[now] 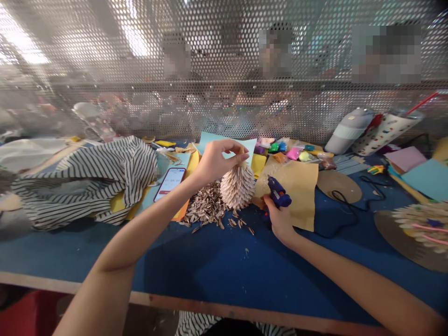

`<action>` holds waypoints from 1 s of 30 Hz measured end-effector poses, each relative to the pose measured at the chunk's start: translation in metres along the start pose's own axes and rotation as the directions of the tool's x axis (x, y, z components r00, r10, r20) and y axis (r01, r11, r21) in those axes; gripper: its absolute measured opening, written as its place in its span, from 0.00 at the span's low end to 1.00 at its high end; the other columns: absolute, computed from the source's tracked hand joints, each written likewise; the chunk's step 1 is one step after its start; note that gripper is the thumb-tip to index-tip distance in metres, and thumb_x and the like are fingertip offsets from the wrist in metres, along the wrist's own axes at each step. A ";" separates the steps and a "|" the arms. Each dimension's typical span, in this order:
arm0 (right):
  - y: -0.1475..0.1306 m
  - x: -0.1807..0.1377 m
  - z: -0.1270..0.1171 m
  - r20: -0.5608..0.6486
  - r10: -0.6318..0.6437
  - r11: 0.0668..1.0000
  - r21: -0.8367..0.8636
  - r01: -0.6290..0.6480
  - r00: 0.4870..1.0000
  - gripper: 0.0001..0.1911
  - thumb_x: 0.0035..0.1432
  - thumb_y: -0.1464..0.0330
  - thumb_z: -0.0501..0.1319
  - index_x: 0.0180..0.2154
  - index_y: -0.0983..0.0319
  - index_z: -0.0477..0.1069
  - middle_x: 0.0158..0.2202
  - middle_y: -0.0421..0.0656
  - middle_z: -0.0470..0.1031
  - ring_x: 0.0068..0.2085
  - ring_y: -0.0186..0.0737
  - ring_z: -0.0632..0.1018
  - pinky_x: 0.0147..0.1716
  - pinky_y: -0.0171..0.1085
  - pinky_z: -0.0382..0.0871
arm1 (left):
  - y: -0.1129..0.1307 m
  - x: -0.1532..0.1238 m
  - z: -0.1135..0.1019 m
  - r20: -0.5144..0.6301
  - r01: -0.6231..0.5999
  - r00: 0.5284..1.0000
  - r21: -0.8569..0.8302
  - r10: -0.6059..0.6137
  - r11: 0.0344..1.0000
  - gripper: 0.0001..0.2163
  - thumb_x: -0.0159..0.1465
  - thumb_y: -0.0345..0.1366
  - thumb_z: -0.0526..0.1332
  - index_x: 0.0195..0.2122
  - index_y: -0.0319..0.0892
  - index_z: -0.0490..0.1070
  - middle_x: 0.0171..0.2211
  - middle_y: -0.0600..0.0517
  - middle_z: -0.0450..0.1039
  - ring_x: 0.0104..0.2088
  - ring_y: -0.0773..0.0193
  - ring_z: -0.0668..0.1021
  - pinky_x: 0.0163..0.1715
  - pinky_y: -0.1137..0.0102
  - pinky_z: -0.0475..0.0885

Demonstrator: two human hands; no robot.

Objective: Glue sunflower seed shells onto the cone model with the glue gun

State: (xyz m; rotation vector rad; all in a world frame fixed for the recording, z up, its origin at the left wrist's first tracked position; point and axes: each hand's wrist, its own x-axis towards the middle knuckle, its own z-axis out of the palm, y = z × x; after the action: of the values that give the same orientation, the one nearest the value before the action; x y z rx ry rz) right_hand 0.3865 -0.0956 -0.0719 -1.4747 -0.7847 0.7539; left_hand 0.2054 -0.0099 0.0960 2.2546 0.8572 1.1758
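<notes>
Pale, overlapping seed husks cover a cone (238, 189) in the middle of the blue table. My left hand (222, 161) pinches at the tip of this cone, thumb and fingers closed; whether a single husk is also between them is hidden. To the right, my right hand (280, 219) is wrapped around a dark blue glue gun (279, 192), its nozzle pointing up and left over brown paper (304, 200). A pile of striped sunflower seed husks (206, 205) lies left of the cone, with a few loose ones in front.
A phone (170, 183) and striped cloth (105, 172) lie on the left. Colourful clay packets (292, 151) sit behind the cone. A black cord (345, 219), cardboard disc (339, 185), tumblers (350, 130) and a husk flower piece (425, 224) occupy the right. Perforated metal screen (224, 107) stands behind.
</notes>
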 end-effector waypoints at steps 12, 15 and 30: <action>-0.006 -0.002 0.000 0.001 0.030 0.999 -0.019 -0.030 1.000 0.15 0.46 0.53 0.63 0.27 0.59 0.72 0.20 0.36 0.68 0.23 0.36 0.70 0.25 0.36 0.64 | 0.001 -0.002 0.000 0.071 -0.013 0.997 -0.012 0.014 1.000 0.07 0.61 0.34 0.60 0.27 0.41 0.75 0.37 0.49 0.82 0.38 0.63 0.82 0.40 0.68 0.75; -0.004 -0.002 0.000 0.003 0.036 0.999 -0.021 -0.036 0.999 0.15 0.46 0.53 0.64 0.26 0.59 0.72 0.19 0.36 0.68 0.23 0.37 0.71 0.25 0.37 0.64 | -0.001 -0.002 0.001 0.075 -0.022 0.997 -0.018 0.023 1.000 0.09 0.61 0.34 0.60 0.25 0.41 0.74 0.37 0.48 0.81 0.39 0.62 0.82 0.42 0.67 0.75; -0.001 -0.001 -0.001 0.000 0.014 0.999 -0.035 -0.014 1.000 0.17 0.47 0.53 0.64 0.29 0.60 0.73 0.23 0.39 0.73 0.27 0.40 0.74 0.28 0.37 0.67 | 0.001 -0.010 0.010 0.110 -0.008 0.994 -0.053 0.014 0.999 0.07 0.64 0.34 0.57 0.31 0.42 0.74 0.34 0.49 0.80 0.40 0.63 0.82 0.44 0.67 0.75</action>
State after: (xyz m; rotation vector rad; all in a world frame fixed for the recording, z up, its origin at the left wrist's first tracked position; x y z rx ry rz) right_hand 0.3868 -0.0965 -0.0709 -1.5130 -0.7918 0.7541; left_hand 0.2099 -0.0192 0.0853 2.2613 0.7630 1.0548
